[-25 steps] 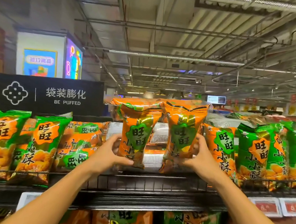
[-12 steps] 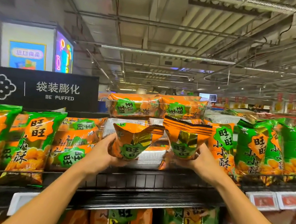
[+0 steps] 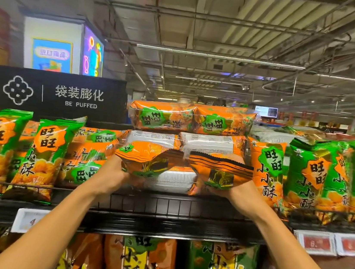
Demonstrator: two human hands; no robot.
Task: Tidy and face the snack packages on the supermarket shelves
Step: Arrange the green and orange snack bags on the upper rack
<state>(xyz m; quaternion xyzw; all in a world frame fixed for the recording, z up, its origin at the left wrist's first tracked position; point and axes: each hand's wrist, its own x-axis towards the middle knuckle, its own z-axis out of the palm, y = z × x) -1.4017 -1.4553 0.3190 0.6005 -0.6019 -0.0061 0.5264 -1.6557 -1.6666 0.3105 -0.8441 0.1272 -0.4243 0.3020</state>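
A clear-wrapped twin pack of orange snack bags (image 3: 190,170) is tipped forward over the top shelf's front rail, its top seams facing me. My left hand (image 3: 110,175) grips its left bag from below and the side. My right hand (image 3: 241,194) grips its right bag the same way. Behind it lie stacked twin packs: one showing white backs (image 3: 184,143), and an orange one on top (image 3: 192,118) lying flat. Upright orange (image 3: 264,173) and green (image 3: 318,173) bags stand to the right.
The black wire shelf rail (image 3: 162,204) runs below my hands. More bags stand at left (image 3: 43,155) under a black "BE PUFFED" sign (image 3: 57,93). Price tags (image 3: 315,243) hang on the shelf edge. A lower shelf holds further packs (image 3: 139,262).
The twin pack stood upright on the shelf a second ago; both hands have tilted it forward and down, so its top seams now face me.
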